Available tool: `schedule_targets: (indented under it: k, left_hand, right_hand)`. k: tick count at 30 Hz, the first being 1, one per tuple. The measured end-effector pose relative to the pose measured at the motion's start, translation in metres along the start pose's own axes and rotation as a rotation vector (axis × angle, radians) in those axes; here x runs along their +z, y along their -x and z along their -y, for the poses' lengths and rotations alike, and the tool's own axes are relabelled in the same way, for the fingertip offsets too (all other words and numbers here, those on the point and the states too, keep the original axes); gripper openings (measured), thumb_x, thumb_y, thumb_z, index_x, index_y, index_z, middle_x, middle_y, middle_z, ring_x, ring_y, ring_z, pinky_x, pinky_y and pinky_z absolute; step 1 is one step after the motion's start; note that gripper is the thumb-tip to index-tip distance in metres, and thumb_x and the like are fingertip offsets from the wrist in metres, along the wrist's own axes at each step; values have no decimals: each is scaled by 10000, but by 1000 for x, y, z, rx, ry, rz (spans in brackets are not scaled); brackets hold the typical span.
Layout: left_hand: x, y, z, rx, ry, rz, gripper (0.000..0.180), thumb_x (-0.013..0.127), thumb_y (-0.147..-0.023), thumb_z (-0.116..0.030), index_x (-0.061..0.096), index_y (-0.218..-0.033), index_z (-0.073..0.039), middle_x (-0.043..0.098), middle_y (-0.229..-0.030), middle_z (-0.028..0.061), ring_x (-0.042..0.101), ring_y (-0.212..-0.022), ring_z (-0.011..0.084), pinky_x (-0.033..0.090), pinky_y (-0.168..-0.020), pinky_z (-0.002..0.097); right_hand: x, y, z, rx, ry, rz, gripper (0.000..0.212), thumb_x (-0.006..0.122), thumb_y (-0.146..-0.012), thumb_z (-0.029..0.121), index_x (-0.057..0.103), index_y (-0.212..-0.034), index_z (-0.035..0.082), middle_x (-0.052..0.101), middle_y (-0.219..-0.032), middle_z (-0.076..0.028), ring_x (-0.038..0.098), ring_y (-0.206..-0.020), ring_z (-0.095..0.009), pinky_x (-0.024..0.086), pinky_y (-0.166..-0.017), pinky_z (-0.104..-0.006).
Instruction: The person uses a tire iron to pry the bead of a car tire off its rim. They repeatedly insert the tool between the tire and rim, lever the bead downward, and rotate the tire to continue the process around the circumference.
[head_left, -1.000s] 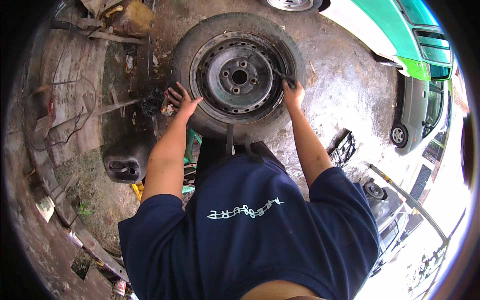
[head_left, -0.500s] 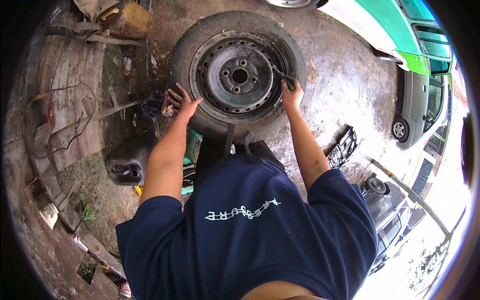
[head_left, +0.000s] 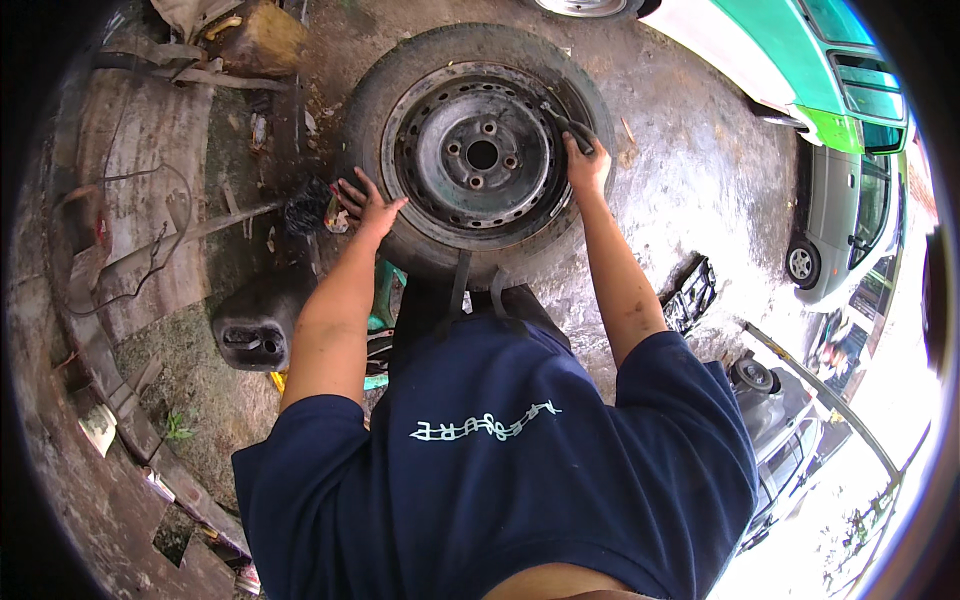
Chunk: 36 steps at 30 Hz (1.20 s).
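Observation:
A black steel wheel rim (head_left: 435, 130) with several bolt holes faces up inside a dirty tyre (head_left: 370, 100), right in front of my body. My left hand (head_left: 371, 205) rests on the tyre's left sidewall, fingers spread and holding nothing. On the other side, my right hand (head_left: 589, 170) grips a dark-handled hand tool (head_left: 574, 128). Its narrow end points up and left over the right edge of the rim; the exact kind of tool is unclear. Whether its tip touches the rim cannot be made out.
A black plastic container (head_left: 255, 320) stands left of my left arm, with a crumpled black bag (head_left: 307, 208) beyond it. A black slotted part (head_left: 691, 295) lies on the floor at right. Parked vehicles, one a grey car (head_left: 838, 220), line the right side.
My right hand and the tool have shifted slightly up along the rim's right edge. My left hand stays in nearly the same place on the tyre.

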<state>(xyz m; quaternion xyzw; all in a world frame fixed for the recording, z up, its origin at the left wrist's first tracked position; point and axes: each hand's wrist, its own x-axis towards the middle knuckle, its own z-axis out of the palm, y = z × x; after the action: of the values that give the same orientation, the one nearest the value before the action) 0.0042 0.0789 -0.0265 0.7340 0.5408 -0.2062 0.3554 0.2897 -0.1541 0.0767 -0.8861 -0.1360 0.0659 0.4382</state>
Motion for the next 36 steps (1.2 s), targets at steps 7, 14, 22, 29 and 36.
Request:
schedule_targets:
  k: [7, 14, 22, 29, 36]
  left_hand:
    - [0, 3, -1, 3, 29, -9, 1232, 738, -728, -550, -194, -1480, -260, -288, -1522, 159, -238, -1396, 410, 52, -1078, 652]
    - [-3, 4, -3, 2, 41, 16, 1211, 747, -752, -483, -198, -1478, -269, -297, -1518, 159, -235, -1395, 415, 50, -1071, 658]
    - [0, 4, 3, 39, 78, -1, 1221, 757, -751, -441, -223, -1466, -298, -334, -1501, 159, -218, -1395, 435, 32, -1062, 680]
    - [-1, 10, 0, 38, 59, 6, 1196, 743, -781, -381, -234, -1464, -278, -320, -1506, 169, -208, -1394, 448, 30, -1061, 673]
    - [-3, 9, -1, 27, 47, 22, 1178, 729, -798, -376, -238, -1463, -278, -328, -1502, 166, -188, -1405, 432, 34, -1070, 662]
  right_hand:
    - [23, -4, 0, 66, -16, 59, 310, 703, -821, 248, 693, -1077, 73, 706, -966, -153, 685, -938, -254, 504, -836, -329]
    - [68, -39, 7, -4, 53, 55, 293, 691, -807, 226, 691, -1039, 46, 689, -977, -186, 666, -936, -337, 505, -836, -375]
    - [130, -39, 32, -65, 134, 260, 358, 704, -786, 233, 666, -1058, 3, 664, -1002, -230, 637, -988, -367, 494, -866, -401]
    - [128, -30, 35, -29, -101, 259, 324, 696, -805, 176, 666, -1080, 7, 688, -974, -203, 676, -891, -331, 516, -798, -370]
    - [126, -38, 46, -57, 40, 345, 269, 700, -802, 157, 688, -1037, 25, 692, -980, -186, 687, -904, -278, 517, -795, -358]
